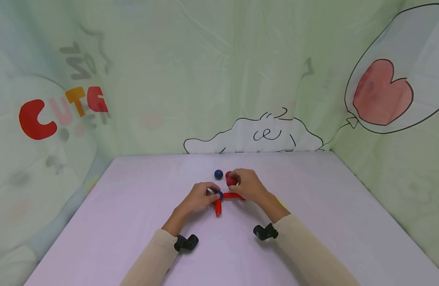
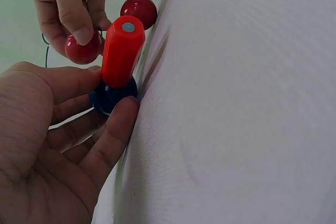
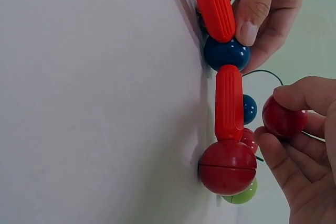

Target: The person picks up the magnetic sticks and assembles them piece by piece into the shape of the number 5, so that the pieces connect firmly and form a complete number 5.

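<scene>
My left hand [image 1: 201, 197] pinches a glossy blue ball [image 2: 113, 97] between thumb and fingers. Two red ribbed rods meet that ball; one rod [image 1: 218, 207] points toward me and shows a grey metal end in the left wrist view. The other rod [image 3: 229, 100] runs rightward from the blue ball to a grooved red ball [image 3: 227, 168] resting on the table. Above this second rod, my right hand [image 1: 249, 184] holds a separate red ball [image 3: 283, 118] in its fingertips, apart from the joined pieces.
Behind the hands, another blue ball [image 1: 218, 174] and another red ball [image 1: 228, 174] lie on the pale table [image 1: 133, 222]. A green ball [image 3: 243, 192] shows partly behind the grooved red one. Printed cloth [image 1: 151, 79] surrounds the table's back and sides.
</scene>
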The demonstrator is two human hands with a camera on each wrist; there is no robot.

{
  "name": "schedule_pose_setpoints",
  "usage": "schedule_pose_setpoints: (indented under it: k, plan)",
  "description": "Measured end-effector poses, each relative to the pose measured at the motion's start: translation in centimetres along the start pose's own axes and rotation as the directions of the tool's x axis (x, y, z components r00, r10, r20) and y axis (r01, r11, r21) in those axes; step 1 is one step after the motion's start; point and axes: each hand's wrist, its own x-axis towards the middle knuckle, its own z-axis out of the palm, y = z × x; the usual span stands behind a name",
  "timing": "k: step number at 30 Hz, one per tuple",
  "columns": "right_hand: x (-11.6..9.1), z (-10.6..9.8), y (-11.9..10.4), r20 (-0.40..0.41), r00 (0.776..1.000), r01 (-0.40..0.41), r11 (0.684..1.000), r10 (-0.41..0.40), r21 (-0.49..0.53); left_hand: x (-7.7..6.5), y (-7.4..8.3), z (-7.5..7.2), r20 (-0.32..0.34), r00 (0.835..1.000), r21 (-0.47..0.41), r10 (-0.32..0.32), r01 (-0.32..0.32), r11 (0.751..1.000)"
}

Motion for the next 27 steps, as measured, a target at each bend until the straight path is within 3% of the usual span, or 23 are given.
schedule_pose_setpoints:
  k: [7, 17, 27]
  plan:
    - [-1.2, -0.1, 0.4, 0.021, 1.000, -0.003, 0.997, 0.001, 0.081, 0.0, 0.2, -0.1, 0.002, 1.000, -0.001, 0.002, -0.002, 1.000]
    - [-3.0, -0.1, 0.0, 0.087, 0.994, 0.046, 0.987, -0.060, 0.153, -0.1, 0.3, -0.1, -0.003, 1.000, 0.003, -0.001, 0.001, 1.000]
    - [-4.4, 0.3, -0.4, 0.223, 0.961, 0.131, 0.979, -0.165, 0.157, 0.0, 0.0, 0.0, -0.005, 1.000, 0.006, 0.026, -0.026, 1.000]
